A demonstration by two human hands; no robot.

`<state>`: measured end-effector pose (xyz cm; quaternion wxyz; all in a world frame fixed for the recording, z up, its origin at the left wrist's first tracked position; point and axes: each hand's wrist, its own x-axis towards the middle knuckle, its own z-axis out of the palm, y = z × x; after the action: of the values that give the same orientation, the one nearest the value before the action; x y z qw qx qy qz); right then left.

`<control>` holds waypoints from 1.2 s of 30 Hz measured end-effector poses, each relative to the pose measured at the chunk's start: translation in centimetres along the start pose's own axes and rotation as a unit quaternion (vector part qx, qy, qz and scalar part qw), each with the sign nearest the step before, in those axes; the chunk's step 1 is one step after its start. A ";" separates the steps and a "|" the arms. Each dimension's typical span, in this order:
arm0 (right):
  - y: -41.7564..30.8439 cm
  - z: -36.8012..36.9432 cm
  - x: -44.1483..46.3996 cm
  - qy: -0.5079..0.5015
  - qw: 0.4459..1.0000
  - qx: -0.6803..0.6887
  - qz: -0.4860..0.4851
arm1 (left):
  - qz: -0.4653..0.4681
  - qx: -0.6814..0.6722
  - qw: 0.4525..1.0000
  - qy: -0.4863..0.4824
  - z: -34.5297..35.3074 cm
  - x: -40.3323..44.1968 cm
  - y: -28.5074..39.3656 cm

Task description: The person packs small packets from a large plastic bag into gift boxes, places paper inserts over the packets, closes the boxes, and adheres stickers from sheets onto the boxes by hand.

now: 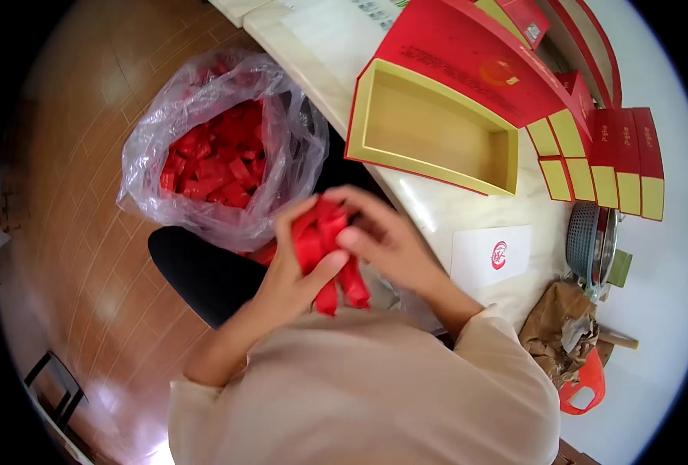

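Note:
Close to my chest, both hands are closed around a bunch of small shiny red packets [309, 244]. My left hand [286, 267] grips the bunch from the left, its thumb across the front. From the other side, the fingers and thumb of my right hand [383, 240] pinch the packets' upper right part. A few packet ends hang down below the fingers. Just beyond my left hand stands a clear plastic bag [146, 174], its mouth wide, with many similar red packets [220, 167] inside. What the packets contain is hidden.
An opened red box with a yellow inside [429, 124] rests on the pale table [429, 213]. A white card [491, 256] lies nearer me. Several red and yellow boxes [603, 155] line the wall side, near a grey basket [582, 240] and a brown bag [557, 325].

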<state>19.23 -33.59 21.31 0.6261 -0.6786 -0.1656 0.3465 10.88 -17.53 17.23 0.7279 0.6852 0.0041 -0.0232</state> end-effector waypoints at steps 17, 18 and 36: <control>-3.6 -9.7 8.1 0.288 0.947 -0.038 -0.140 | 0.158 0.335 0.928 0.048 0.9 19.8 5.4; -3.6 -9.7 8.2 0.282 0.945 -0.061 -0.153 | 0.133 0.348 0.928 0.028 0.7 19.8 5.6; -3.7 -7.8 9.2 0.322 0.841 -0.434 -0.015 | 0.243 0.386 0.861 0.224 1.8 19.1 3.0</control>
<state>31.77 -32.63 22.23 0.2908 -0.9517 -0.0981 -0.0079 30.03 -19.68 19.62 0.3669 0.8775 -0.0082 0.3089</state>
